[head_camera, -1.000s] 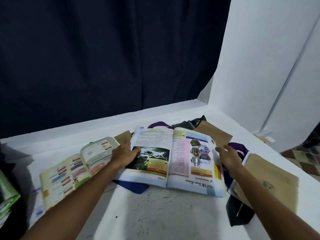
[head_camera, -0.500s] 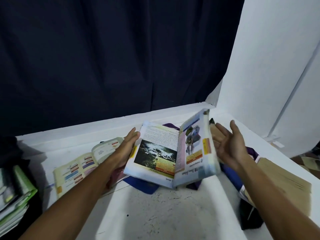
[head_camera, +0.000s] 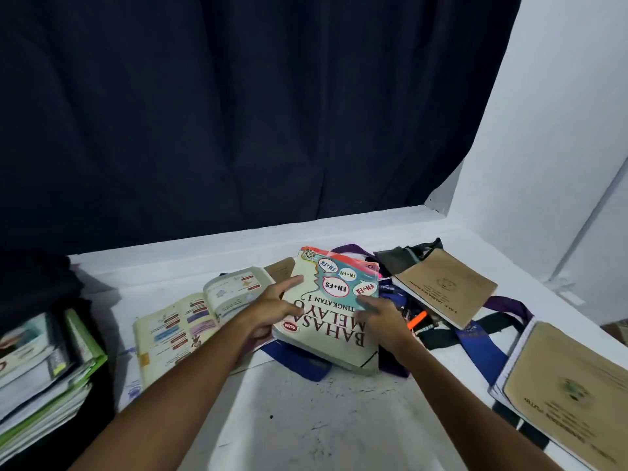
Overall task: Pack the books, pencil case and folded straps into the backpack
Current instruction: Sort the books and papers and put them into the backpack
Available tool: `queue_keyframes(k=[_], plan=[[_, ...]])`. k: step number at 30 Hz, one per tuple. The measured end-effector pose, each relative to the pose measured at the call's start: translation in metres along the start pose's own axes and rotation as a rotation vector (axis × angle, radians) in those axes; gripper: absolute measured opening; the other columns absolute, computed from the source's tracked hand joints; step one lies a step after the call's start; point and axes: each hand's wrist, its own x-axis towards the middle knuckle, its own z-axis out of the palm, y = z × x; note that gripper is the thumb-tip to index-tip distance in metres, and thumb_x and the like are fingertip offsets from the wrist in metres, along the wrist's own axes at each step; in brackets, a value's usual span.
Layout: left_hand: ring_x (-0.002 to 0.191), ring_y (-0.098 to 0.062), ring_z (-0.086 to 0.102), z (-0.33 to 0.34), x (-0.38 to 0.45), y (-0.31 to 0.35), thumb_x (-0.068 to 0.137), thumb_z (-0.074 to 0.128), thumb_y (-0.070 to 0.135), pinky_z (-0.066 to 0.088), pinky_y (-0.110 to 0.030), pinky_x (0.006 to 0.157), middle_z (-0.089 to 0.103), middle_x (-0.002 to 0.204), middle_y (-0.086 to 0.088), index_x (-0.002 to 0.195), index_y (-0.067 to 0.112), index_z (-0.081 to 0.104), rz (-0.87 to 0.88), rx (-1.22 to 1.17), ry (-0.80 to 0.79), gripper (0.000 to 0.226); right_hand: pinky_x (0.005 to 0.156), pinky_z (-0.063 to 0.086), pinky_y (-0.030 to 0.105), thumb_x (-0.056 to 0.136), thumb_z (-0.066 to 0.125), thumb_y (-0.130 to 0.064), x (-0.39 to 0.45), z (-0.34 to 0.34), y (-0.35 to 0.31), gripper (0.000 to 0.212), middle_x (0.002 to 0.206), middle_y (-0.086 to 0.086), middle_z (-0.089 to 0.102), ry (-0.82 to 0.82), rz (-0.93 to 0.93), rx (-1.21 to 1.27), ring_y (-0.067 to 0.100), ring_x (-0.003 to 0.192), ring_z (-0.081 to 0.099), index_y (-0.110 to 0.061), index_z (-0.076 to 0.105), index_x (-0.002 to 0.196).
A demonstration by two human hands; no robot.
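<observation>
Dark navy curtain hangs well beyond my left hand. White wall off past my right hand. Scuffed white tabletop under both, nearer me.

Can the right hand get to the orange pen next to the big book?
Probably yes. The right hand rests on the closed book, and the orange pen lies just beside it among the straps, uncovered, with nothing between them.
</observation>
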Motion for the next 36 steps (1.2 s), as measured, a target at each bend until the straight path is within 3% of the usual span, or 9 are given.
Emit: queue_keyframes(k=[3, 5, 9, 11, 13, 20, 25, 31, 36], plan=[[0.092, -0.030, 0.072, 0.005, -0.005, 0.002, 0.083, 0.062, -0.014, 0.060, -0.037, 0.069, 0.069, 0.114, -0.016, 0.138, 0.030, 0.051, -0.082, -0.183, 0.027, 0.071, 0.083, 0.051, 0.023, 0.089, 0.063, -0.005, -0.001, 0.000, 0.004, 0.046, 0.136, 0.010, 0.055, 0.067, -0.021, -0.010, 0.022, 0.115, 0.057, -0.009, 0.056, 0.134], [0.079, -0.026, 0.073, 0.007, -0.008, 0.007, 0.084, 0.059, -0.015, 0.059, -0.032, 0.057, 0.072, 0.104, -0.014, 0.140, 0.023, 0.049, -0.062, -0.265, 0.033, 0.069, 0.081, 0.055, 0.028, 0.086, 0.064, 0.003, -0.001, -0.006, 0.003, 0.047, 0.128, 0.013, 0.060, 0.123, -0.013, 0.109, 0.023, 0.106, 0.062, -0.006, 0.058, 0.131], [0.078, -0.028, 0.073, 0.006, -0.017, 0.013, 0.085, 0.059, -0.012, 0.060, -0.033, 0.056, 0.072, 0.106, -0.016, 0.141, 0.023, 0.049, -0.006, -0.433, 0.052, 0.066, 0.074, 0.056, 0.034, 0.082, 0.062, 0.010, 0.002, -0.027, 0.002, 0.045, 0.109, 0.017, 0.070, 0.036, 0.141, 0.709, 0.034, 0.094, 0.065, -0.009, 0.062, 0.122], [0.079, -0.028, 0.073, 0.005, -0.030, 0.016, 0.087, 0.057, -0.010, 0.060, -0.033, 0.056, 0.071, 0.109, -0.017, 0.139, 0.024, 0.050, 0.038, -0.511, 0.067, 0.063, 0.075, 0.049, 0.029, 0.083, 0.061, 0.006, 0.000, -0.031, -0.002, 0.047, 0.105, 0.013, 0.072, -0.055, 0.159, 0.871, 0.030, 0.094, 0.055, -0.010, 0.061, 0.127], [0.078, -0.027, 0.073, 0.001, -0.044, 0.016, 0.088, 0.055, -0.010, 0.059, -0.032, 0.057, 0.070, 0.110, -0.017, 0.137, 0.026, 0.051, 0.073, -0.575, 0.084, 0.061, 0.073, 0.057, 0.028, 0.085, 0.057, 0.004, -0.006, -0.029, -0.016, 0.042, 0.105, 0.014, 0.072, -0.174, 0.145, 0.947, 0.026, 0.095, 0.062, -0.009, 0.061, 0.124], [0.077, -0.028, 0.073, -0.048, -0.127, 0.007, 0.084, 0.056, -0.013, 0.061, -0.034, 0.063, 0.071, 0.108, -0.016, 0.137, 0.027, 0.051, 0.201, -0.634, 0.312, 0.067, 0.058, 0.059, 0.031, 0.084, 0.048, 0.022, -0.030, 0.024, -0.093, 0.054, 0.100, 0.020, 0.072, -0.474, 0.062, 0.815, 0.028, 0.079, 0.073, -0.005, 0.052, 0.130], [0.080, -0.023, 0.072, -0.099, -0.225, -0.019, 0.085, 0.056, -0.015, 0.060, -0.033, 0.070, 0.071, 0.108, -0.011, 0.140, 0.020, 0.047, 0.238, -0.591, 0.591, 0.066, 0.064, 0.061, 0.035, 0.081, 0.051, 0.024, -0.051, 0.107, -0.153, 0.061, 0.101, 0.017, 0.070, -0.650, -0.028, 0.635, 0.027, 0.079, 0.073, -0.003, 0.050, 0.135], [0.079, -0.026, 0.073, -0.137, -0.350, -0.057, 0.086, 0.056, -0.015, 0.061, -0.034, 0.064, 0.073, 0.104, -0.012, 0.143, 0.014, 0.045, 0.182, -0.670, 0.866, 0.064, 0.075, 0.060, 0.039, 0.081, 0.051, 0.024, -0.103, 0.218, -0.193, 0.061, 0.110, 0.019, 0.067, -0.901, -0.058, 0.505, 0.031, 0.090, 0.069, 0.001, 0.047, 0.137], [0.076, -0.027, 0.073, -0.154, -0.399, -0.086, 0.087, 0.057, -0.012, 0.059, -0.031, 0.058, 0.070, 0.108, -0.015, 0.144, 0.011, 0.044, 0.050, -0.727, 0.976, 0.062, 0.060, 0.058, 0.030, 0.081, 0.050, 0.019, -0.139, 0.276, -0.198, 0.059, 0.104, 0.016, 0.068, -0.965, -0.014, 0.429, 0.028, 0.082, 0.072, -0.001, 0.049, 0.137]])
